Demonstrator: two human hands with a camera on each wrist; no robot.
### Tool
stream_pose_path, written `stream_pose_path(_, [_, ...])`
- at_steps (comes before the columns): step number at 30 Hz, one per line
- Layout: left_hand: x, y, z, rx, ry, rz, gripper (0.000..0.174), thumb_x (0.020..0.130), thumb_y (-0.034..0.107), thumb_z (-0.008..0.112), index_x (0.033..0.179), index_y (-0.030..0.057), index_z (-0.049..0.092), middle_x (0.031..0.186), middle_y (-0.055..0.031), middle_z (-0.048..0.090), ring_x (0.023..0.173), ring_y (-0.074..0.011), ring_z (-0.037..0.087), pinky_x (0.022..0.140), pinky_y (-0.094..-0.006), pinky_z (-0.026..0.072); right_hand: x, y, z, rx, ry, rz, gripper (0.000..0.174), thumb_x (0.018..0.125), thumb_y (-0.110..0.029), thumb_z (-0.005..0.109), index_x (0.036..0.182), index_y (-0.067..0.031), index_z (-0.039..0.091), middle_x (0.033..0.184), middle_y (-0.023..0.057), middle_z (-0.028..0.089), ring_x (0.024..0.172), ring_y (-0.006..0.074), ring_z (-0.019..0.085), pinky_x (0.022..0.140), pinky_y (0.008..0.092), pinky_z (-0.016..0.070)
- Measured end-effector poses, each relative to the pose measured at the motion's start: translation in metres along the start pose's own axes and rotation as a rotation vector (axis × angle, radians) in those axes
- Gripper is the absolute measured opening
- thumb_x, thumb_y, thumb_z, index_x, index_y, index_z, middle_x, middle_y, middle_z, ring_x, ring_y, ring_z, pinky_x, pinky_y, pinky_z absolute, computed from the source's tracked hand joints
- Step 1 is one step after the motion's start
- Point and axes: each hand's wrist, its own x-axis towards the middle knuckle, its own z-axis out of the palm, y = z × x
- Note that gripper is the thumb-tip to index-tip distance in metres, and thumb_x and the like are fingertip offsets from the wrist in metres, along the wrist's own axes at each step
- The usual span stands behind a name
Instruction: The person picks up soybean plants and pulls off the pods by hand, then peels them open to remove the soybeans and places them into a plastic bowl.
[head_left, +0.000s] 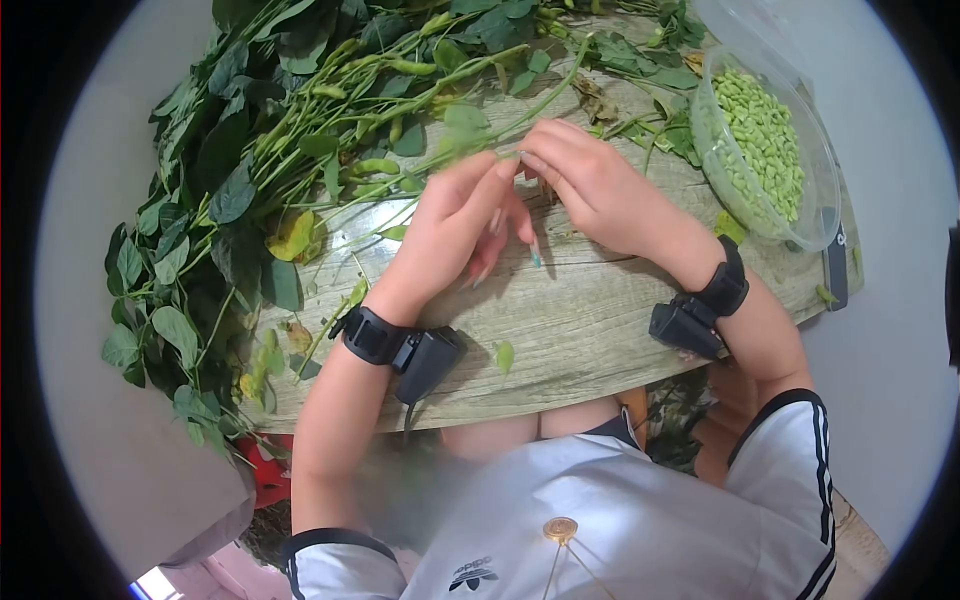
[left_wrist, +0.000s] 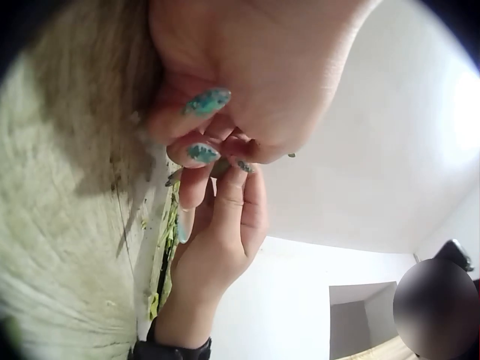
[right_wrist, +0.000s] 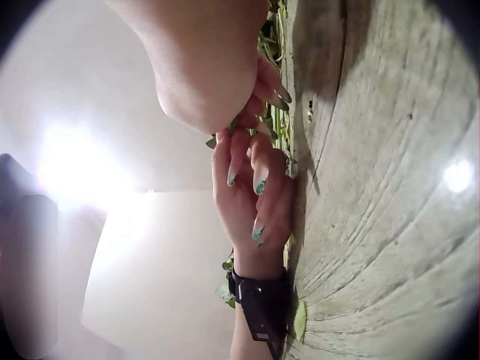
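Note:
Above the board, the left hand [head_left: 455, 220] and right hand [head_left: 597, 190] meet at their fingertips. Thumb and fingers of each pinch a small green piece [head_left: 511, 156], mostly covered, so I cannot tell whether it is pod or stem. The left hand's other fingers hang loosely bent below. In the left wrist view the right hand [left_wrist: 210, 251] reaches up to the left hand [left_wrist: 240, 71]. From the right wrist, a bit of green [right_wrist: 235, 122] shows between the right hand [right_wrist: 206, 71] and left hand [right_wrist: 253, 199].
Leafy stalks with pods [head_left: 375, 166] cover the board's [head_left: 560, 320] left and far sides. At the right stands a clear tub [head_left: 708, 165] of shelled green beans [head_left: 758, 140], with a dark-handled tool [head_left: 837, 270] beside it. A loose pod [head_left: 505, 357] lies near the front edge.

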Motion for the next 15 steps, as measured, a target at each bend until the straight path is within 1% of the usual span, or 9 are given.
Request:
stream_pose_path(1, [-0.0001, 0.0000, -0.0003, 0.003, 0.003, 0.004, 0.031, 0.104, 0.029, 0.041, 0.099, 0.0013, 0.053, 0.071, -0.0117, 0.064, 0.037, -0.0064, 0.042, 0.032, -0.0187, 0.0300, 0.0003, 0.0006, 0.0000, 0.038, -0.011, 0.042, 0.021, 0.081, 0.003, 0.053, 0.102, 0.0038, 0.056, 0.099, 0.0173, 0.055, 0.098, 0.0355, 0.053, 0.083, 0.0404, 0.0460])
stream_pose_path(2, [-0.0001, 0.0007, -0.0014, 0.003, 0.006, 0.008, 0.031, 0.104, 0.029, 0.041, 0.099, 0.0013, 0.053, 0.071, -0.0117, 0.064, 0.037, -0.0064, 0.042, 0.032, -0.0187, 0.0300, 0.0007, 0.0013, 0.0004, 0.038, -0.012, 0.037, 0.021, 0.081, 0.003, 0.053, 0.102, 0.0038, 0.056, 0.099, 0.0173, 0.055, 0.098, 0.0355, 0.053, 0.083, 0.0404, 0.0460])
stream_pose_path(4, [-0.0022, 0.0008, -0.0023, 0.055, -0.001, -0.006, 0.029, 0.104, 0.027, 0.040, 0.097, 0.0021, 0.052, 0.071, -0.0114, 0.064, 0.037, -0.0064, 0.042, 0.032, -0.0189, 0.0299, 0.0000, 0.0015, 0.0014, -0.063, -0.006, -0.036, 0.022, 0.080, 0.002, 0.054, 0.101, 0.0031, 0.056, 0.099, 0.0167, 0.055, 0.098, 0.0342, 0.053, 0.083, 0.0397, 0.0467])
stream_pose_path(5, [-0.0035, 0.0006, -0.0013, 0.051, 0.004, -0.004, 0.029, 0.104, 0.027, 0.040, 0.097, 0.0021, 0.052, 0.071, -0.0114, 0.064, 0.037, -0.0064, 0.042, 0.032, -0.0189, 0.0299, -0.0003, 0.0011, 0.0007, -0.063, -0.012, -0.039, 0.022, 0.080, 0.002, 0.054, 0.101, 0.0031, 0.056, 0.099, 0.0167, 0.055, 0.098, 0.0342, 0.053, 0.083, 0.0397, 0.0467])
stream_pose_path(7, [-0.0031, 0.0022, 0.0015, 0.066, 0.026, -0.033, 0.026, 0.103, 0.024, 0.039, 0.091, 0.0035, 0.050, 0.071, -0.0107, 0.063, 0.036, -0.0062, 0.041, 0.032, -0.0192, 0.0297, 0.0000, 0.0006, -0.0034, -0.179, 0.004, -0.195, 0.022, 0.079, 0.001, 0.055, 0.101, 0.0025, 0.056, 0.098, 0.0162, 0.055, 0.098, 0.0335, 0.053, 0.083, 0.0391, 0.0474])
stream_pose_path(11, [-0.0028, -0.0007, 0.0006, 0.107, 0.031, -0.036, 0.026, 0.102, 0.023, 0.038, 0.085, 0.0054, 0.046, 0.067, -0.0076, 0.058, 0.037, -0.0070, 0.041, 0.031, -0.0198, 0.0295, -0.0004, 0.0010, -0.0002, -0.204, -0.013, -0.183, 0.023, 0.078, 0.002, 0.055, 0.101, 0.0020, 0.057, 0.097, 0.0152, 0.055, 0.097, 0.0328, 0.053, 0.082, 0.0390, 0.0476])
stream_pose_path(13, [-0.0018, -0.0047, -0.0019, 0.087, 0.070, -0.010, 0.026, 0.101, 0.025, 0.036, 0.083, 0.0067, 0.044, 0.063, -0.0051, 0.052, 0.038, -0.0087, 0.042, 0.031, -0.0215, 0.0298, 0.0006, 0.0035, 0.0040, -0.122, 0.070, -0.126, 0.022, 0.081, 0.007, 0.053, 0.102, 0.0018, 0.057, 0.095, 0.0162, 0.054, 0.093, 0.0345, 0.054, 0.080, 0.0390, 0.0464])
stream_pose_path(14, [-0.0016, -0.0050, -0.0018, 0.081, 0.074, -0.010, 0.026, 0.101, 0.025, 0.036, 0.083, 0.0067, 0.044, 0.063, -0.0051, 0.052, 0.038, -0.0087, 0.042, 0.031, -0.0215, 0.0298, 0.0002, 0.0021, 0.0045, -0.121, 0.063, -0.128, 0.022, 0.081, 0.007, 0.053, 0.102, 0.0018, 0.057, 0.095, 0.0162, 0.054, 0.093, 0.0345, 0.054, 0.080, 0.0390, 0.0464])
stream_pose_path(15, [-0.0010, -0.0043, -0.0020, 0.028, 0.064, -0.008, 0.027, 0.101, 0.025, 0.035, 0.083, 0.0070, 0.044, 0.062, -0.0049, 0.050, 0.038, -0.0095, 0.042, 0.031, -0.0223, 0.0298, 0.0012, 0.0014, 0.0039, -0.081, 0.057, -0.053, 0.022, 0.081, 0.007, 0.053, 0.102, 0.0014, 0.058, 0.094, 0.0160, 0.055, 0.092, 0.0341, 0.054, 0.080, 0.0385, 0.0464])
